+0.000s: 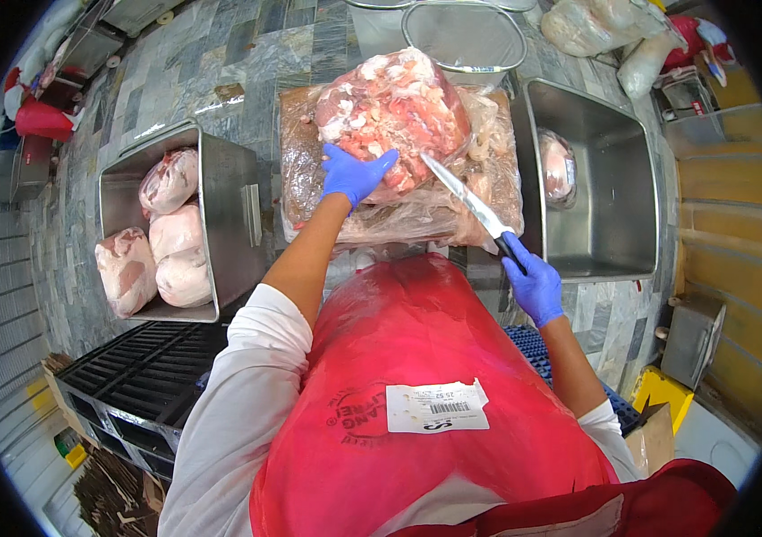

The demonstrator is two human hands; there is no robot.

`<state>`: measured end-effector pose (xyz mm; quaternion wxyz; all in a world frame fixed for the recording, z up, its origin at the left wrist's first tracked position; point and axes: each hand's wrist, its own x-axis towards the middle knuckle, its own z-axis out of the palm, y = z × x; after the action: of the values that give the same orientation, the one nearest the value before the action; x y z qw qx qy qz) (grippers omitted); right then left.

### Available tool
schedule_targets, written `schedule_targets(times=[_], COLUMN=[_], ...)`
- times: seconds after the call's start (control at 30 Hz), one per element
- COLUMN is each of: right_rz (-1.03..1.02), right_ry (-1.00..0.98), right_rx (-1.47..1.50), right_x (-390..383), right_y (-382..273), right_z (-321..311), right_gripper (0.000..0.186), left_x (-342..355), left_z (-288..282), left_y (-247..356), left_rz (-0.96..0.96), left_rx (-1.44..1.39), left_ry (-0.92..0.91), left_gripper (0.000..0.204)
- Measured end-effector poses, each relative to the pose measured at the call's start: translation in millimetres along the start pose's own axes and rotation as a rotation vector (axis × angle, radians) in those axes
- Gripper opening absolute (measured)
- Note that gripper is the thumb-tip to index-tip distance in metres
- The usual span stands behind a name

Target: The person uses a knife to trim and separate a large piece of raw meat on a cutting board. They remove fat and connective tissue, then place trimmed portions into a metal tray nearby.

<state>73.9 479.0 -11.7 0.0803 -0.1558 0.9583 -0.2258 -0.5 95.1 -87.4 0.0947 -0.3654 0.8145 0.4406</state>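
A big slab of raw meat [394, 116], red with white fat, lies on a plastic-covered block [309, 201] in front of me. My left hand [354, 173], in a blue glove, rests against the slab's near left edge with thumb and fingers spread. In my right hand [535, 282], also gloved in blue, is a long knife [468, 197], its black handle gripped and its blade angled up and left. The blade's tip is close to the slab's right side; whether it touches the meat I cannot tell.
At the left, a metal tub [229, 192] holds several wrapped pieces of meat [170, 233]. Another metal tub [600, 233] at the right has one wrapped piece [557, 170] inside. Black pallets [153, 367] are stacked at lower left. A clear-bagged bin [463, 36] stands beyond the block.
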Motion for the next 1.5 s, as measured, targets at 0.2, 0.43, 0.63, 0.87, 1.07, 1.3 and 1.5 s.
schedule_targets(times=[0.2, 0.43, 0.63, 0.87, 1.07, 1.3, 1.5], right_rz=[-0.037, -0.09, -0.076, -0.191, 0.071, 0.25, 0.283], right_ry=[-0.005, 0.02, -0.045, -0.083, -0.039, 0.064, -0.084], right_rx=[-0.16, -0.157, -0.297, -0.181, 0.058, 0.229, 0.354], right_x=[-4, 39, 8, 28, 9, 23, 29], right_y=[-1, -31, -14, 29, 96, 154, 152], right_z=[-12, 36, -43, -31, -43, 17, 14], right_gripper=[0.05, 0.045, 0.046, 0.059, 0.067, 0.067, 0.067], left_x=[-2, 19, 20, 53, 32, -85, -93], left_z=[-3, 5, 1, 3, -6, 11, 95], left_y=[3, -16, -20, -48, -34, 63, 107], left_rz=[0.007, 0.052, 0.076, 0.158, 0.264, 0.97, 1.111], left_rx=[0.01, 0.017, -0.019, -0.146, -0.205, 0.481, 0.877], left_ry=[0.033, 0.056, -0.024, -0.031, -0.044, 0.523, 0.023], left_gripper=[0.137, 0.135, 0.155, 0.139, 0.128, 0.073, 0.066])
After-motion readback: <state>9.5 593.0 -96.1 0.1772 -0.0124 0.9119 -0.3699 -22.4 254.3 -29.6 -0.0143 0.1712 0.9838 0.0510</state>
